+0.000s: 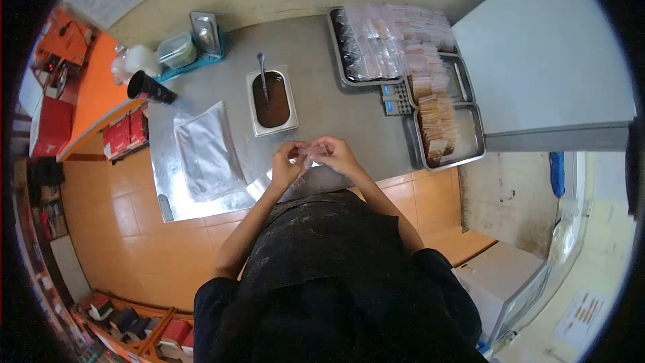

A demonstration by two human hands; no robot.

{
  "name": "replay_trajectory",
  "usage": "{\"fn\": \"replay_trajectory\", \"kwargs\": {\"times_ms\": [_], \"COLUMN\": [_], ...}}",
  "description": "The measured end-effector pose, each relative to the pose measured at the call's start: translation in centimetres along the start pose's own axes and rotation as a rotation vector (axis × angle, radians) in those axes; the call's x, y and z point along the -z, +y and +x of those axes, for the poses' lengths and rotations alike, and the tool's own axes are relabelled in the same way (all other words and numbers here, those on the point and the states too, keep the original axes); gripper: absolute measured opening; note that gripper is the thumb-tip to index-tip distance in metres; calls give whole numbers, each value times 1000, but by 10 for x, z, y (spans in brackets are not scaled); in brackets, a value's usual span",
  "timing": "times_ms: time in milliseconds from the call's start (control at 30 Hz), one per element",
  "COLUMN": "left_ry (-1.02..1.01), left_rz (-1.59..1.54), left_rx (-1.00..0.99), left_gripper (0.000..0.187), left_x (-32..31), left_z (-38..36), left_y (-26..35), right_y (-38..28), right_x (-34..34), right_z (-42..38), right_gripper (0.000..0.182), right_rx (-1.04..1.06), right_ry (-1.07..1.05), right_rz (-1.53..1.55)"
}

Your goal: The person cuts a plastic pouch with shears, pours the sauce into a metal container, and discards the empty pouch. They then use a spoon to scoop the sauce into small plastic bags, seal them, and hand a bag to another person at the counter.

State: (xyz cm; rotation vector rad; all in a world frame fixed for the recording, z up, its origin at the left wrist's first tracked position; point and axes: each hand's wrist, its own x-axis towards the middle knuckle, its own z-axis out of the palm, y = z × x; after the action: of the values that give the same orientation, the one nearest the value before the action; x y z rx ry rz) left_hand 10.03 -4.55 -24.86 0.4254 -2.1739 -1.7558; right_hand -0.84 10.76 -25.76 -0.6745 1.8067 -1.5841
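A metal tabletop spreads in front of the person and carries nearly everything here, running back to a pale wall. On its left part lies a flat stack of clear plastic sheeting, shiny and slightly creased, reaching close to the near edge. At the far right stand three metal trays. The far tray is heaped with clear packets that spill over its right side; the middle tray has packets along its left side; the near tray holds a row of upright packets with brown contents, its right part bare. Near the middle sits a rectangular metal pan of dark reddish-brown sauce. Toward the far left corner a black cup leans over, and beyond it a lidded tub rests at the back. The two hands meet just on the near side of the pan: the left hand and the right hand both have their fingers closed, pinching a bit of plastic between them. A calculator lies beside the trays. A spoon stands tilted in the sauce, its handle over the far rim. Smallest is the crumpled clear plastic piece, held up between the fingertips above the tabletop's near edge; its exact shape is too small to tell.
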Motion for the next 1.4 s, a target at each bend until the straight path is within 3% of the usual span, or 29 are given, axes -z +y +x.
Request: {"fn": "replay_trajectory", "kwargs": {"times_ms": [133, 233, 333, 633, 733, 800, 900, 1000, 1133, 1233, 1333, 1400], "left_ry": [48, 49, 28, -90, -170, -229, -149, -165, -432, -409, -287, -188], "left_rz": [211, 280, 275, 260, 303, 348, 508, 482, 73, -72, 535, 599], "left_rx": [-85, -166, -226, -215, -304, -342, -358, -320, 207, 251, 75, 10], "left_gripper": [16, 16, 18, 24, 16, 16, 11, 13, 27, 26, 25, 26], "left_x": [-1, 0, -1, 15, 21, 24, 15, 12, 15, 17, 17, 20], "left_z": [4, 8, 11, 8, 11, 12, 10, 5, 7, 7, 2, 3], "left_y": [12, 13, 23, 57, 61, 63, 76, 77, 80, 84, 85, 88], "right_y": [-29, -23, -41, -62, -73, -66, -69, -80, -80, -82, -79, -83], "right_x": [6, 4, 14, 26, 28, 28, 27, 21, 19, 22, 10, 1], "right_z": [-2, -3, -7, -15, -24, -22, -23, -22, -20, -20, -22, -22], "right_gripper": [18, 16, 15, 9, 10, 12, 11, 12, 13, 14, 16, 18], "right_rx": [35, 286, 417, 195, 29, 23, 64, 87, 44, -200, 144, 222], "right_ry": [21, 196, 169, 116, -86, -110, -107, -90, -179, -237, 130, 231], "right_rz": [-302, -531, -686, -372, -297, -332, -328, -262, -144, 180, -723, -764]}}
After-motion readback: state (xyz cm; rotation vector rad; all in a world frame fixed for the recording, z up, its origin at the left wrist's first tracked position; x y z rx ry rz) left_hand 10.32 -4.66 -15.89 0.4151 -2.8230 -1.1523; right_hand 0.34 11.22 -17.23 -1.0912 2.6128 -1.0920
